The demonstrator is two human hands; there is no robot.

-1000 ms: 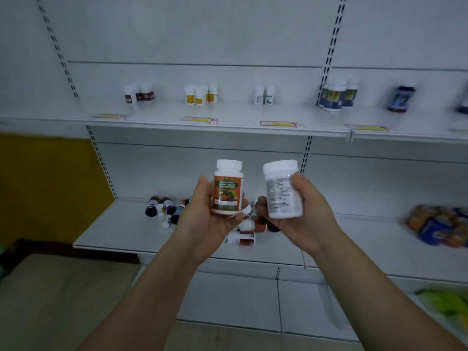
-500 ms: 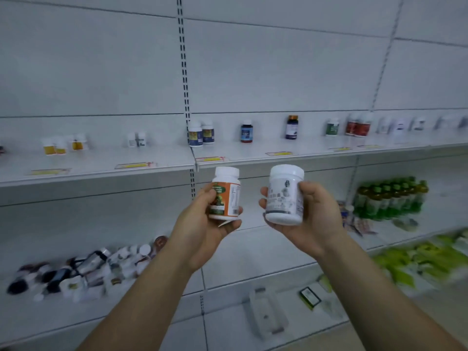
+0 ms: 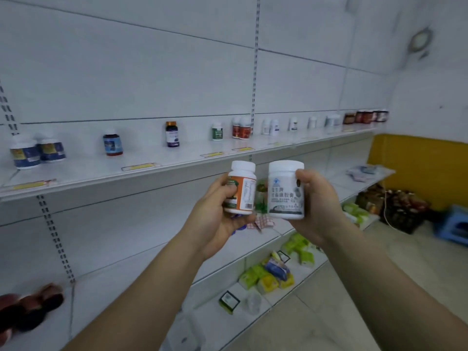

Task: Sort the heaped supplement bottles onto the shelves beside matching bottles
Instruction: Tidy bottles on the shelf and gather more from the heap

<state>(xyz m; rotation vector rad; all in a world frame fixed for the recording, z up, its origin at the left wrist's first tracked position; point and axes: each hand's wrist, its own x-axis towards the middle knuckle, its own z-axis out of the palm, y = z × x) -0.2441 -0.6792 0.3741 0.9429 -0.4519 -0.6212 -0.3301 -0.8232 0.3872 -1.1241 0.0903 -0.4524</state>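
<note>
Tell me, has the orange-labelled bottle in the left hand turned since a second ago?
Yes. The orange-labelled bottle has turned: its picture front faced the camera before, and now its white printed side does. The left hand grips it.

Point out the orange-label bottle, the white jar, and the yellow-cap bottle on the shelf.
orange-label bottle [image 3: 240, 190]: head view, on its label.
white jar [image 3: 285, 191]: head view, on its front label.
yellow-cap bottle [image 3: 172, 135]: head view, on its dark body.

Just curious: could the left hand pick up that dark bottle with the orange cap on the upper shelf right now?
Probably not: the left hand already grips an orange-label bottle, though the dark bottle stands unobstructed.
</note>
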